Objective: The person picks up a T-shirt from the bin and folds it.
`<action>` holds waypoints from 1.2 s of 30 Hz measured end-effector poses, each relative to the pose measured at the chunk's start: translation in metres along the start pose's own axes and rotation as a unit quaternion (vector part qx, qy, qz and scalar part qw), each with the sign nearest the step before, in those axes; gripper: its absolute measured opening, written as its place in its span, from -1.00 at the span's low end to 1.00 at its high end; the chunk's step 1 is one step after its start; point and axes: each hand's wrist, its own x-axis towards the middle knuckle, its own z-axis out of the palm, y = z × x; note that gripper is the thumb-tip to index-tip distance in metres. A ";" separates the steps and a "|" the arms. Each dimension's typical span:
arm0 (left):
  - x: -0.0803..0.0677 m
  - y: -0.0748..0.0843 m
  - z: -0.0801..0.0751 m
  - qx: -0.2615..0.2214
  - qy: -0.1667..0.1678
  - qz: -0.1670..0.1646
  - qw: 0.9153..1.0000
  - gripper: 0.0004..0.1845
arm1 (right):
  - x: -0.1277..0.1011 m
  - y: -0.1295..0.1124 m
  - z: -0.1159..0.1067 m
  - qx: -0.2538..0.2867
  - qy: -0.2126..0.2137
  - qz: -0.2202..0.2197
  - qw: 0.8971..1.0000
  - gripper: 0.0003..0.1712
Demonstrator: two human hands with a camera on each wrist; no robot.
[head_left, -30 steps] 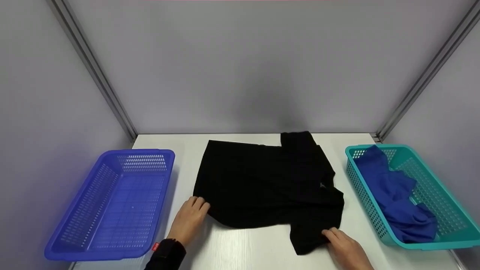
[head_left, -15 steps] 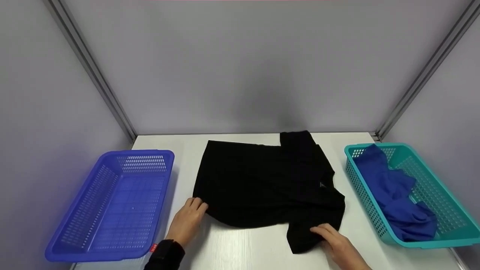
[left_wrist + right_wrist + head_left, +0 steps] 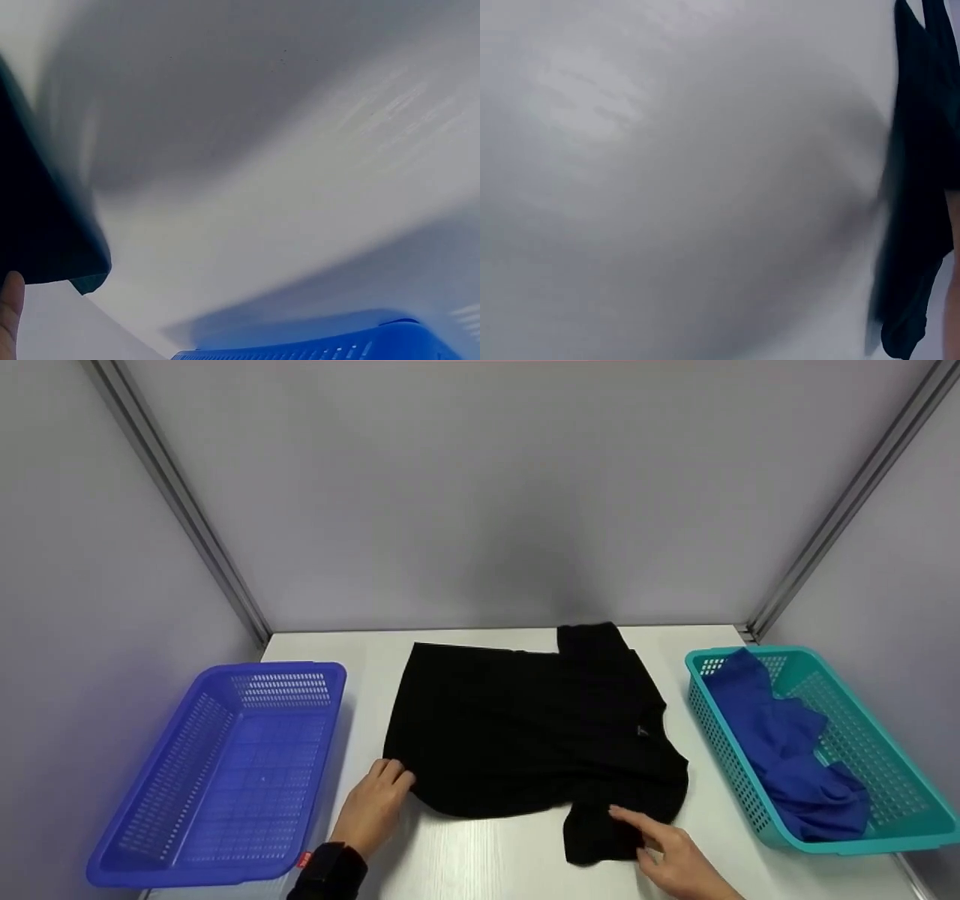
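A black T-shirt (image 3: 517, 727) lies spread on the white table in the head view, neck opening to the right, hem to the left. My left hand (image 3: 373, 804) grips the near corner of its hem; in the left wrist view the thumb (image 3: 10, 307) is against the cloth's edge. My right hand (image 3: 675, 859) is at the near sleeve (image 3: 596, 836), index finger stretched out over the cloth and thumb apart from it, near the sleeve's edge. In the right wrist view, dark cloth (image 3: 919, 187) hangs along the right side, and only a sliver of the hand shows.
A blue-violet plastic basket (image 3: 330, 750) stands on the left with nothing in it. On the right a teal basket (image 3: 885, 750) holds a crumpled blue cloth (image 3: 787, 742). Grey panels (image 3: 480, 495) enclose the back and sides of the white table (image 3: 480, 855).
My right hand has let its pinch on the sleeve's edge go and slid left, its fingers spreading. The near sleeve has shifted slightly left. My left hand stays at the hem corner.
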 end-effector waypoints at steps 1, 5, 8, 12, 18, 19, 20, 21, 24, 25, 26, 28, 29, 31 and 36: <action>-0.001 0.000 0.000 -0.001 -0.001 0.000 1.000 -0.55 | -0.001 0.003 0.001 -0.017 -0.012 -0.025 0.999 -0.24; -0.002 -0.001 0.000 -0.004 -0.006 -0.003 1.000 -0.55 | -0.009 0.012 0.005 -0.099 -0.037 -0.057 0.993 -0.06; -0.002 -0.001 -0.001 -0.004 -0.012 -0.005 1.000 -0.56 | -0.015 0.016 0.007 -0.169 -0.020 -0.049 0.984 -0.12; -0.002 -0.001 0.000 -0.006 -0.015 -0.006 1.000 -0.56 | -0.017 0.019 0.010 -0.258 0.046 -0.061 0.963 -0.22; -0.003 -0.003 0.000 -0.001 -0.006 0.004 1.000 -0.57 | -0.012 0.018 0.013 -0.269 0.113 -0.113 0.950 -0.31; -0.003 -0.003 0.000 0.000 -0.002 0.005 1.000 -0.57 | -0.010 0.016 0.013 -0.265 0.118 -0.118 0.950 -0.34; -0.003 -0.003 0.000 -0.001 0.003 0.007 1.000 -0.58 | -0.009 0.015 0.012 -0.257 0.123 -0.118 0.951 -0.37; -0.003 -0.003 0.000 -0.001 0.008 0.008 1.000 -0.58 | -0.007 0.012 0.011 -0.242 0.129 -0.112 0.955 -0.41; -0.001 -0.004 -0.002 0.000 0.022 0.010 1.000 -0.60 | -0.001 0.002 0.006 -0.175 0.163 -0.069 0.969 -0.52; -0.001 -0.003 -0.003 0.000 0.026 0.009 1.000 -0.61 | 0.001 -0.001 0.002 -0.153 0.180 -0.051 0.970 -0.55; 0.000 -0.003 -0.004 0.000 0.029 0.008 1.000 -0.62 | 0.003 -0.005 -0.001 -0.133 0.200 -0.033 0.970 -0.57; 0.002 -0.003 -0.005 0.000 0.034 0.004 0.999 -0.63 | 0.009 -0.012 -0.011 -0.109 0.243 -0.007 0.964 -0.59; 0.002 -0.002 -0.007 -0.003 0.033 -0.001 0.999 -0.62 | 0.011 -0.015 -0.017 -0.105 0.263 -0.003 0.959 -0.59; 0.004 -0.001 -0.010 -0.021 0.039 -0.016 0.999 -0.61 | 0.016 -0.020 -0.030 -0.103 0.294 0.008 0.950 -0.60; 0.008 0.006 -0.021 -0.103 0.078 -0.067 0.989 -0.67 | 0.020 -0.041 -0.061 -0.021 0.306 0.069 0.949 -0.72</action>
